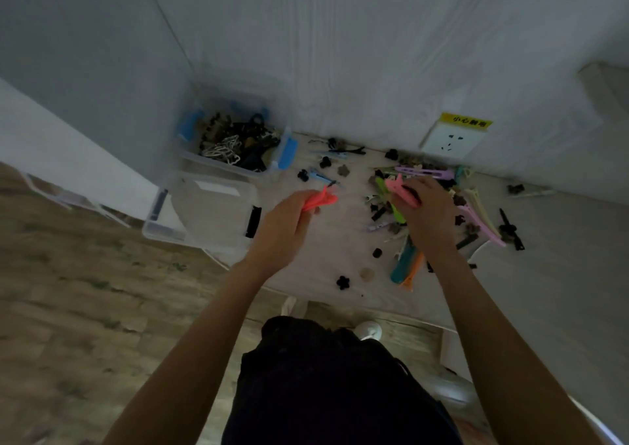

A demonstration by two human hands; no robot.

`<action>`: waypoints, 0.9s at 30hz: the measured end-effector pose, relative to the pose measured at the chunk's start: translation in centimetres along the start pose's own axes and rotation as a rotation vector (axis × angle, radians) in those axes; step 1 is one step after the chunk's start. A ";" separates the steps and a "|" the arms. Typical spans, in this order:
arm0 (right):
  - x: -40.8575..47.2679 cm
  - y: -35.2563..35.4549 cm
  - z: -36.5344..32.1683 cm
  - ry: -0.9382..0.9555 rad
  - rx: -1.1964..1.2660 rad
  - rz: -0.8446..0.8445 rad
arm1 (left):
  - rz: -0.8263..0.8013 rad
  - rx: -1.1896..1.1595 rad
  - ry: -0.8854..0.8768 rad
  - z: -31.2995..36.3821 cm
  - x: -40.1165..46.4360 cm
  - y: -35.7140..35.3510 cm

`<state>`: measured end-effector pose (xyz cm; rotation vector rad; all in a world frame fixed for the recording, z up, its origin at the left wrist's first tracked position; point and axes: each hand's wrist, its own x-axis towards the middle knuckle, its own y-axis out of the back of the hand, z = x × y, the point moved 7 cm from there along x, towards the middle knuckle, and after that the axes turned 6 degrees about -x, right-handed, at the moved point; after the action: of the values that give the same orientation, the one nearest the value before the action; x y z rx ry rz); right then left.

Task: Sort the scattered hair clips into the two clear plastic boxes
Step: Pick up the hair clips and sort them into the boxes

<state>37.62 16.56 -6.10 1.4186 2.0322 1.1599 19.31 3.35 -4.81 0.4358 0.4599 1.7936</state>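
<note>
Two hands are over the pale tabletop [333,240]. The left hand [284,226] has its fingers curled around a bunch of coral-red clips [321,198]; how many are in the bunch I cannot tell, because they blur together. It is held just beside the near clear box. The right hand [427,211] is over the big pile and its fingers pinch one pink clip [401,189], long and flat with a dark slot.

There are two clear boxes at the left end of the tabletop. The far box [235,138], in the back left corner against the wall, has blue latches and is filled with dark clips and some white ones. The near box [211,213], at the left edge, has black latches, and I can see nothing in it.

The pile of clips [439,203] lies toward the back edge, under and around the right hand: long clips in purple, green, cream, teal and orange, mixed with small dark claw clips. About ten more small dark clips lie apart between the boxes and the pile, and some near the front edge.

A white wall socket [452,140] with a yellow label is on the wall behind the pile. The wooden floor [85,291] is to the left.
</note>
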 end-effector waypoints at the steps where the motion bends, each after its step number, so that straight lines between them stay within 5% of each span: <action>1: -0.2 0.1 -0.9 -0.069 0.104 -0.006 | 0.027 0.005 -0.046 0.4 -0.1 1.7; 5: -0.7 -2.0 -4.8 -0.246 0.449 -0.069 | 0.037 0.060 -0.088 -2.7 -1.1 8.4; 11: -0.7 -7.5 -10.7 -0.448 0.705 -0.159 | -0.256 0.300 0.101 -13.0 -1.6 12.0; 17: 0.1 -11.4 -17.7 -0.317 0.660 -0.247 | -0.346 0.374 0.241 -15.4 -0.9 10.6; 19: 0.6 -12.7 -19.9 -0.170 0.493 -0.260 | -0.261 0.349 0.210 -15.2 -1.3 11.6; 24: 0.7 -16.4 -24.5 0.217 0.056 -0.282 | 0.240 0.409 0.074 -14.3 -4.8 16.7; 27: 0.1 -20.1 -25.7 0.331 -0.251 -0.384 | 0.342 0.399 0.169 -16.8 -6.8 18.2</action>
<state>7.72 3.56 -7.53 0.7128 2.1514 1.4788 -2.51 -9.15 -10.02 0.6734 0.9150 2.0803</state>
